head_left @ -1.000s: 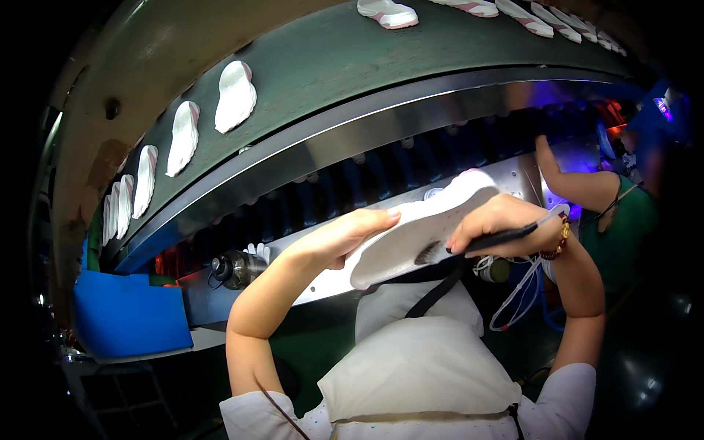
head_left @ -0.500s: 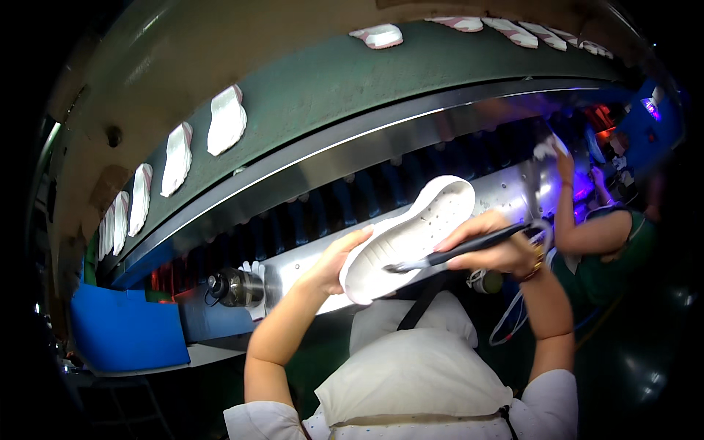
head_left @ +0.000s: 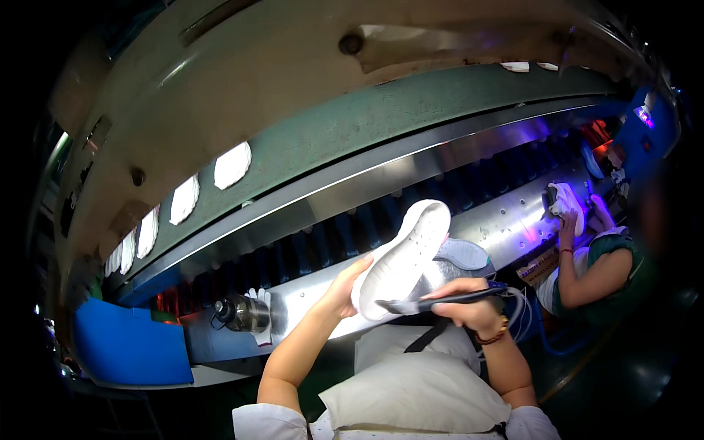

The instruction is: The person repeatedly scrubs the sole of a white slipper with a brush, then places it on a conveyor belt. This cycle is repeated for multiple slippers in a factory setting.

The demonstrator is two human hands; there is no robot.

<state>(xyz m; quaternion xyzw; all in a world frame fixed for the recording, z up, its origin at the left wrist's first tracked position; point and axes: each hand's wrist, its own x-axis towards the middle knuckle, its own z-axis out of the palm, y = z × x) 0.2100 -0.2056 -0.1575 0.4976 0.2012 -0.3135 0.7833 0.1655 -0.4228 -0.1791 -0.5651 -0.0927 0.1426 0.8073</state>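
My left hand [head_left: 346, 288] grips a white shoe sole [head_left: 402, 258] by its lower edge, holding it tilted with its underside toward me. My right hand [head_left: 465, 306] holds a dark brush [head_left: 440, 301] with its tip touching the lower end of the sole. A second pale sole [head_left: 463, 254] lies on the metal shelf [head_left: 513, 220] just behind the held one.
A green conveyor belt [head_left: 381, 125] above carries several white soles [head_left: 232, 165] off to the left. A co-worker on the right [head_left: 587, 264] holds a white shoe part. A blue box [head_left: 128, 348] sits at the lower left, a metal cylinder [head_left: 242, 314] beside it.
The sole has been tipped up more steeply. My right hand has brought the brush down to its lower end. The view has tilted, so the belt sits higher.
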